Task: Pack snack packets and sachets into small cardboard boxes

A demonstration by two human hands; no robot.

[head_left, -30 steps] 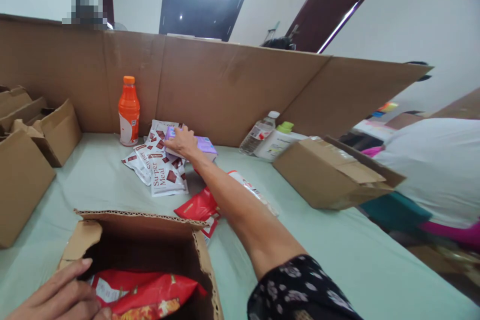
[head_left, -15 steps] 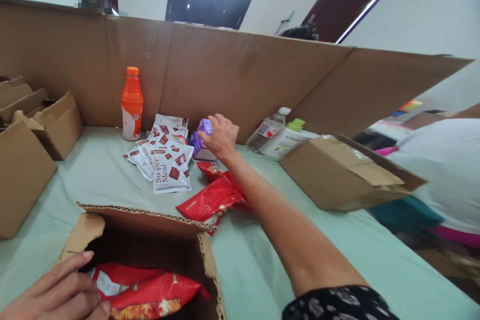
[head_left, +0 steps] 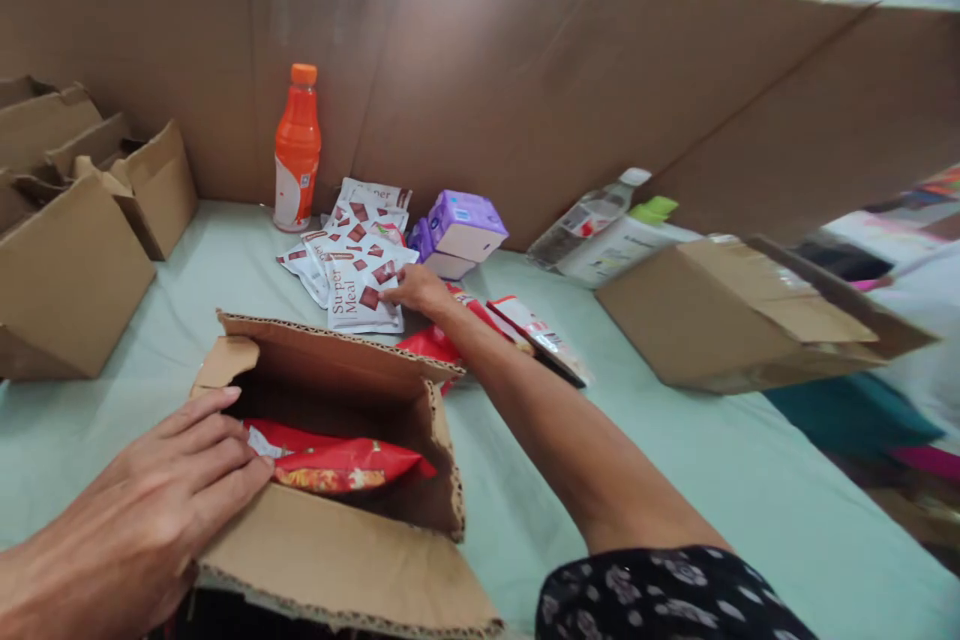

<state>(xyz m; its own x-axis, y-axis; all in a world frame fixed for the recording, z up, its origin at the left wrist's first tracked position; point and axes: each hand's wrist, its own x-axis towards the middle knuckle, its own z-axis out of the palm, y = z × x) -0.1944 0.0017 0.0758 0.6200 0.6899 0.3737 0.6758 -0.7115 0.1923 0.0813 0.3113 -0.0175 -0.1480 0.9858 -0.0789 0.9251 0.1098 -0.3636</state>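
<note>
My left hand lies over the left side of an open cardboard box, its fingers hooked over the edge. Inside the box is a red packet, close to those fingertips. On the table, my right hand has its thumb and fingers at the right edge of the top white pouch, printed "Su-per Meal" with brown squares. More such pouches are stacked beneath it. Purple-and-white packs stand just behind this hand. Partly under my right wrist are red packets.
An orange bottle stands behind the pouches. To the right are a clear bottle, a white bottle with a green cap and a cardboard box. More cardboard boxes stand left. A cardboard wall runs along the back.
My right hand has moved from the purple packs down to the white pouches. Two purple packs now show, one on top. My left hand stays at the box, and the view has tilted down.
</note>
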